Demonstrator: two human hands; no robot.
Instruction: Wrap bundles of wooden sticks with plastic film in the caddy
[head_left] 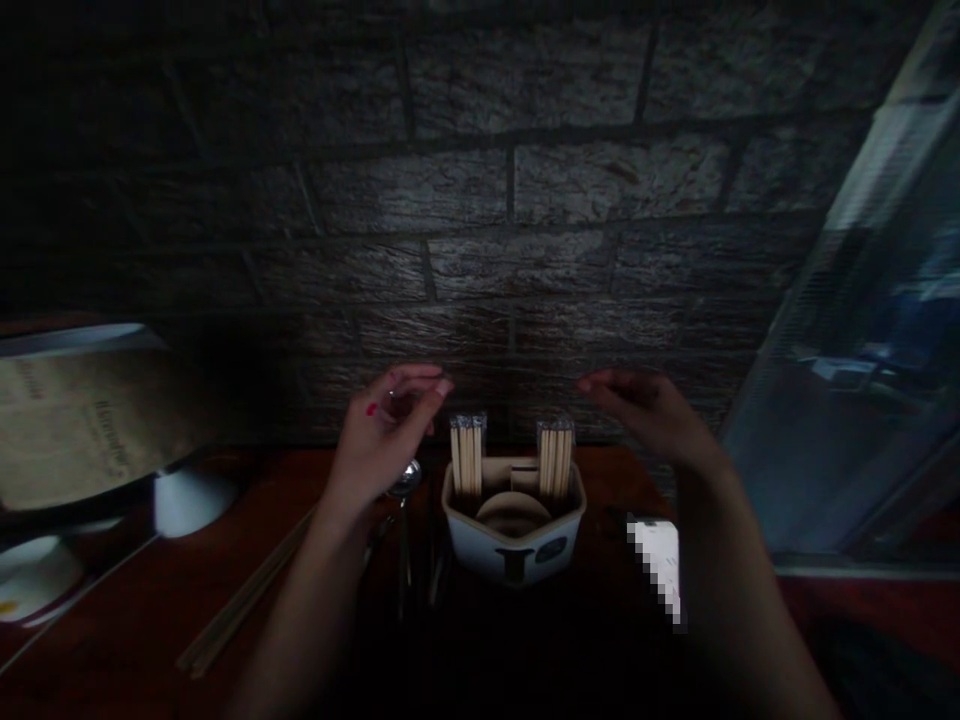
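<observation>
My left hand [386,425] hovers above the table, left of a white caddy. Its fingers are loosely curved, with a gap to the thumb, and no object shows in it. A red mark is on its back. My right hand [649,410] is raised on the other side, fingers stretched towards the left, also with nothing visible in it. Between and below them stands the white caddy [491,560] with a tan inside. Two plastic-wrapped bundles of wooden sticks, like chopsticks, stand upright in it: a left bundle [466,460] and a right bundle [556,462]. A round tan piece [514,512] sits in front.
Left of the caddy lie a metal spoon [404,520] and other dark slim utensils. Farther left are loose chopsticks [247,600], white bowls [184,500] and a printed brown paper [67,420]. A phone [660,560] lies at right. Behind rises a brick wall [480,190]; a glass pane [847,350] stands right.
</observation>
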